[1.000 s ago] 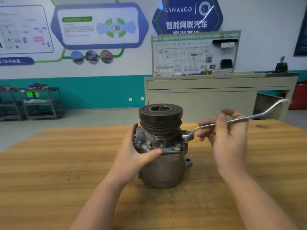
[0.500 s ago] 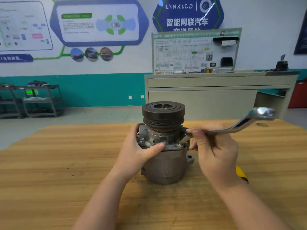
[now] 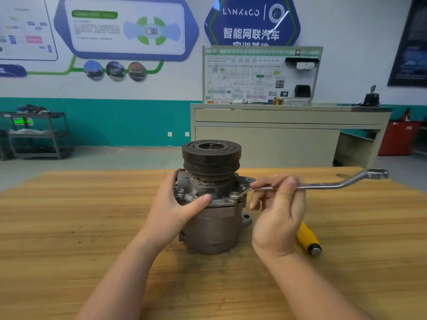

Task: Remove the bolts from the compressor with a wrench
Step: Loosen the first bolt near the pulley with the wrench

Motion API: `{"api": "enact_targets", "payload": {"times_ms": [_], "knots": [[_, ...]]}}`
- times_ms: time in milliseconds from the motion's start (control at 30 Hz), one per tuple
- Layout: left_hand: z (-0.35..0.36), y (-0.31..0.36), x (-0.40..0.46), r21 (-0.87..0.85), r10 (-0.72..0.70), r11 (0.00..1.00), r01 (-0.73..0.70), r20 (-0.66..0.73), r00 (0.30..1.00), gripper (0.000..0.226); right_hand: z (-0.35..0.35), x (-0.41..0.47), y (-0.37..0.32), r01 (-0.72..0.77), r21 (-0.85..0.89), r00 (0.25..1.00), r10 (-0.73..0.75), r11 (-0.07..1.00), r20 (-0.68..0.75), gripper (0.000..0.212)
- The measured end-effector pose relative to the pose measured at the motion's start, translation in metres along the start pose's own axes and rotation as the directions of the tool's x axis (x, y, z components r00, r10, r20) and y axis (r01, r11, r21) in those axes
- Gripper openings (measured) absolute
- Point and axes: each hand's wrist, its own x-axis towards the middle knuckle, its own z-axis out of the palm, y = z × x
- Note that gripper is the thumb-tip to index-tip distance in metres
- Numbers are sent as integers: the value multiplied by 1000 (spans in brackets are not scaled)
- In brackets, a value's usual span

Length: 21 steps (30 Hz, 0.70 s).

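A grey metal compressor (image 3: 215, 227) with a dark pulley (image 3: 211, 158) on top stands upright on the wooden table (image 3: 69, 227). My left hand (image 3: 175, 206) grips its upper flange from the left, thumb across the front. A silver offset ring wrench (image 3: 323, 184) lies level to the right, its near ring seated on a bolt (image 3: 233, 195) at the flange's front right. My right hand (image 3: 279, 211) pinches the wrench shaft between thumb and fingers close to the compressor. Another bolt (image 3: 181, 192) shows on the flange's left side.
A yellow-handled tool (image 3: 308, 239) lies on the table just right of the compressor, partly behind my right wrist. Beyond the table stand a beige cabinet (image 3: 277, 139) with a display board, a dark shelf rack (image 3: 37, 135) at left and a red bin (image 3: 397, 137).
The wrench has swung toward me and levelled out, its ring now on the front-right bolt. My right hand has slid along the shaft. My left hand keeps its grip on the compressor.
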Motion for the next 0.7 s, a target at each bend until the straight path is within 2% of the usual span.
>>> {"api": "enact_targets", "payload": {"times_ms": [67,100,167,200,233,300,333,433,500,600,700], "knots": [[0,0,0,-14,-9,1000,9,-1,1000,59,-2,10,5,-239,92,965,247,967,-84,39],[1,0,0,-17,-19,1000,19,-3,1000,60,-5,17,9,-377,140,914,392,916,-105,38],[1,0,0,-14,-31,999,31,-4,1000,62,-11,33,14,-632,240,749,660,737,-53,34],[0,1,0,-10,-27,1000,27,0,1000,61,-13,39,14,-701,294,681,732,649,7,32],[0,1,0,-8,-20,1000,20,3,1000,60,-15,44,13,-719,351,654,754,599,53,32],[1,0,1,-13,-21,1000,21,13,1000,59,-18,48,11,-654,450,700,712,609,54,31],[1,0,0,-18,-21,1000,21,14,1000,56,-18,47,9,-596,447,750,661,667,14,29],[0,1,1,-17,-24,1000,24,10,1000,56,-17,39,5,-394,187,905,415,900,-90,25],[-1,1,1,-13,-31,999,31,12,999,62,-15,33,3,-239,23,970,240,971,-43,28],[1,-2,2,11,-26,1000,27,-27,999,65,-12,24,0,-56,-125,993,68,991,94,23],[6,-5,0,45,-26,999,30,-97,995,80,-15,17,0,147,-224,965,-90,963,247,18]]}}
